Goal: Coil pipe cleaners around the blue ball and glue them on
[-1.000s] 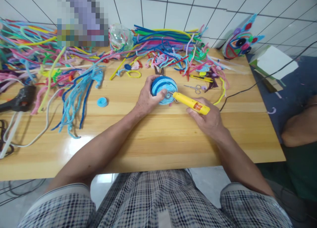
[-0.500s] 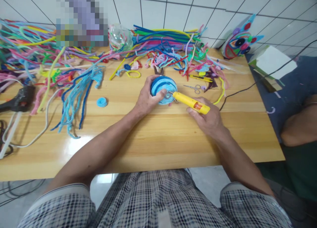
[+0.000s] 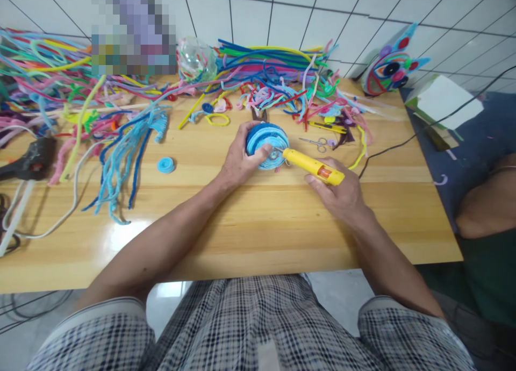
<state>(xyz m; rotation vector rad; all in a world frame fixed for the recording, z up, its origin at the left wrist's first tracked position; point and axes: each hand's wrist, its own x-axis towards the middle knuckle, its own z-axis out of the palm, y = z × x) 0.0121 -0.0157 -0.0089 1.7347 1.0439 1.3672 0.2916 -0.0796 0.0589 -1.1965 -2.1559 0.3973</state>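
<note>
A round coiled piece (image 3: 264,137) in dark and light blue pipe cleaner is held above the table by my left hand (image 3: 242,156), thumb on its face and fingers behind its left side. My right hand (image 3: 336,191) is wrapped round a yellow tool (image 3: 308,164) with an orange window near its rear end. The thin metal tip of the tool is at the light blue centre of the coil, close to my left thumb. Whether the tip touches the coil I cannot tell.
Small scissors (image 3: 318,143) and a yellow cutter (image 3: 327,127) lie beyond my right hand. A small blue coil (image 3: 165,165), blue pipe cleaners (image 3: 121,161) and a black glue gun (image 3: 34,158) are on the left. A person's arm (image 3: 489,199) is at the right edge.
My right hand and the yellow tool have shifted very slightly to the right. My left hand keeps its hold on the blue coil.
</note>
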